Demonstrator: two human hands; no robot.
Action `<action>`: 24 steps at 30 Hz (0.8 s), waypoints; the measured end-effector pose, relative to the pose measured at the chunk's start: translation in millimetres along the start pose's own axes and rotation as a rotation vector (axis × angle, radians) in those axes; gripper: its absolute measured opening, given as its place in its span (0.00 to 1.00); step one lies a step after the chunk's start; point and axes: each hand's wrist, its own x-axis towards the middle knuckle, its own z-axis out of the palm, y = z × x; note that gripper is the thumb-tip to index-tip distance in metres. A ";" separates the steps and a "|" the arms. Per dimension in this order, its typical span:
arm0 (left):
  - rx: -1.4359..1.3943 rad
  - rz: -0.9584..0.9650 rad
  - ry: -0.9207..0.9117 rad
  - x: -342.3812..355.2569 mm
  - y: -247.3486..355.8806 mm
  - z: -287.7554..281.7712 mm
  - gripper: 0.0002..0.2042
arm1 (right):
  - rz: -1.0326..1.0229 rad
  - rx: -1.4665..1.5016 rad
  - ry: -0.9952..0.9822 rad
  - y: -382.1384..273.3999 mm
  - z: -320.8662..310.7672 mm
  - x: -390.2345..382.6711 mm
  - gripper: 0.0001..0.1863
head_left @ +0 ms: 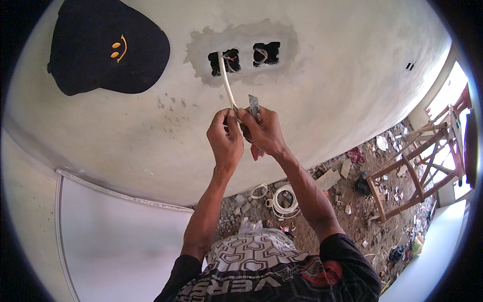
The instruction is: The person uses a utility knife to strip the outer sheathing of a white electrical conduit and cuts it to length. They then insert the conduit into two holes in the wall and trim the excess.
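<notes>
A white electrical cable (227, 89) comes down out of the left square hole (215, 64) in the wall. The fingers of my left hand (225, 138) are closed in a pinch on its lower end. Beside it, my right hand (265, 132) is wrapped round a utility knife (254, 102). The grey blade points up above the fingers, and a red part shows below the palm. My right thumb is right at the cable end, where a grey strip shows between the two hands. Whether the blade touches the cable is hidden.
Thin loose wires show in the right square hole (265, 54). A black cap (108, 48) is against the wall at upper left. Coiled white cable (285, 201) lies on the rubble-strewn floor. A wooden frame (417, 171) stands at right, a white panel (121, 236) at lower left.
</notes>
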 end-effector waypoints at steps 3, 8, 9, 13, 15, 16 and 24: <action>-0.067 -0.035 -0.054 0.5 2.1 -5.0 0.11 | 0.011 0.160 -0.063 11.3 -4.0 3.4 0.18; -0.144 -0.099 -0.087 -0.3 10.7 -12.8 0.11 | -0.002 0.379 -0.070 23.0 0.6 3.9 0.16; -0.158 -0.103 -0.092 -0.2 11.7 -14.0 0.12 | 0.003 0.433 -0.068 23.6 1.6 3.8 0.15; -0.295 -0.111 -0.098 -1.4 14.3 -16.2 0.13 | -0.038 0.576 -0.101 26.8 4.2 2.1 0.13; -0.314 -0.112 -0.101 -1.7 13.0 -18.7 0.13 | -0.034 0.640 -0.096 21.3 6.7 -0.9 0.12; -0.348 -0.136 -0.106 -1.9 13.1 -19.9 0.13 | -0.035 0.654 -0.090 21.1 7.7 -2.3 0.12; -0.488 -0.155 -0.115 -2.3 38.5 -24.8 0.11 | -0.146 0.799 -0.070 18.1 19.1 -10.2 0.13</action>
